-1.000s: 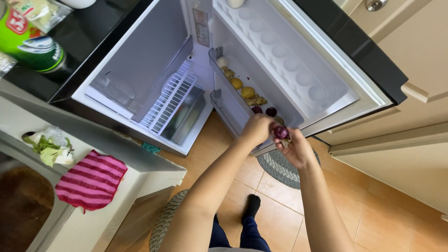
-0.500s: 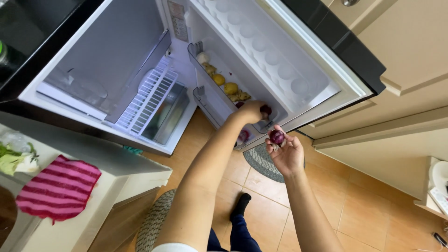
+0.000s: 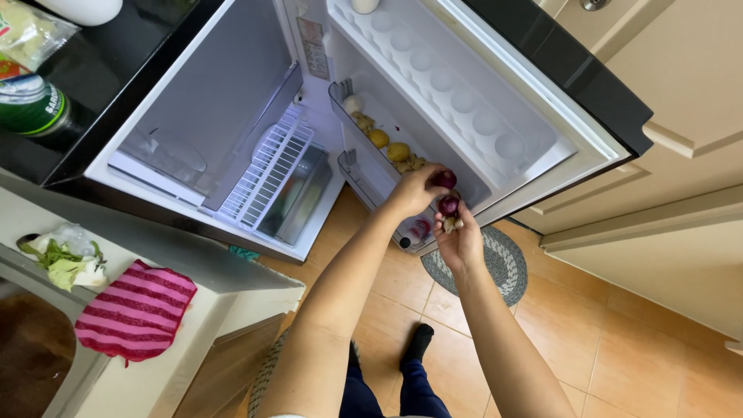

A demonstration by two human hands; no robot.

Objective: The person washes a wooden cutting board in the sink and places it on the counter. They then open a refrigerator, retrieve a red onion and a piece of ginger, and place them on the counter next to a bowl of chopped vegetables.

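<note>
As the fridge door (image 3: pixel 495 116) stands open, the left hand (image 3: pixel 414 192) pinches one red onion (image 3: pixel 443 179) at the door shelf (image 3: pixel 371 174); the right hand (image 3: pixel 458 232) cups another onion (image 3: pixel 449 205) just below.

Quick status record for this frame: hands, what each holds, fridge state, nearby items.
left hand: holds a dark red onion at the door shelf
right hand: holds a second red onion
fridge door: open, yellow produce in its shelf
fridge interior: wire rack, mostly bare
counter: striped pink cloth, greens
floor: round woven mat
</note>
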